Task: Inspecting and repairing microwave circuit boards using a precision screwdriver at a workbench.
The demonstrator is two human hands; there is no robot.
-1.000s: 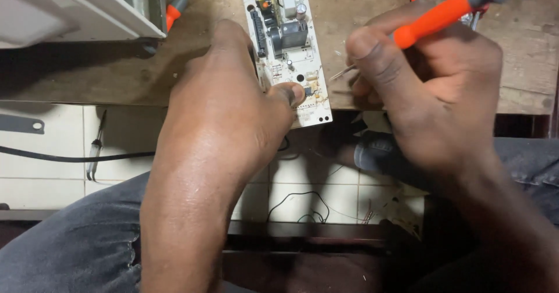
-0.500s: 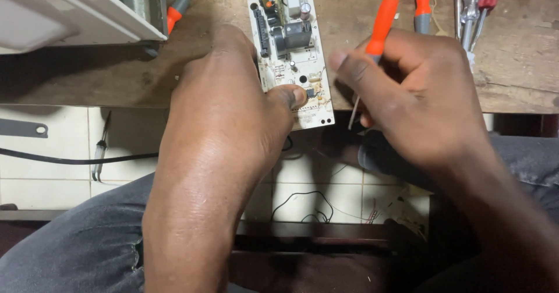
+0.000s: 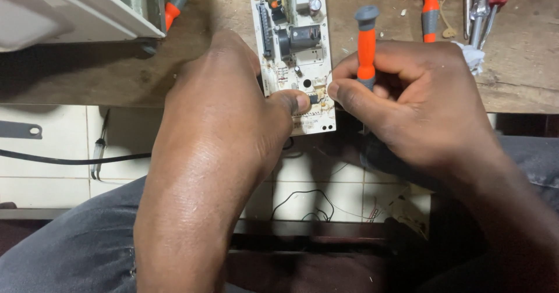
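While the left hand [image 3: 233, 118] pins the circuit board [image 3: 294, 43] down at the front edge of the wooden workbench [image 3: 87, 77], its thumb presses flat on the board's near end, fingers curled over the board's left side, closed on it. And look at the right hand [image 3: 419, 101]: it is wrapped in a fist around an orange-handled screwdriver [image 3: 365, 43], which stands nearly upright, grey cap on top, with the thumb and forefinger pinching the lower grey collar. The tip sits just beside the board's lower right corner, though the fingers hide the very point, so whether it touches the board I cannot tell. The board is long, pale and narrow, running away from the person, with its near end hanging just over the bench edge; it carries a black block component, a small silver capacitor and a dark connector strip along its left side.

Off to the right, further tools [image 3: 483, 8] lie on the bench: another orange-and-grey handle, a clear-handled one, a red one. Top left, a pale appliance casing [image 3: 64, 13] rests on the bench, with an orange-handled tool [image 3: 177, 2] poking out beside it. Below the bench, a tiled floor [image 3: 46, 171] shows, crossed by a black cable [image 3: 58, 160], and the person's dark trousers [image 3: 70, 252] fill the bottom corners.
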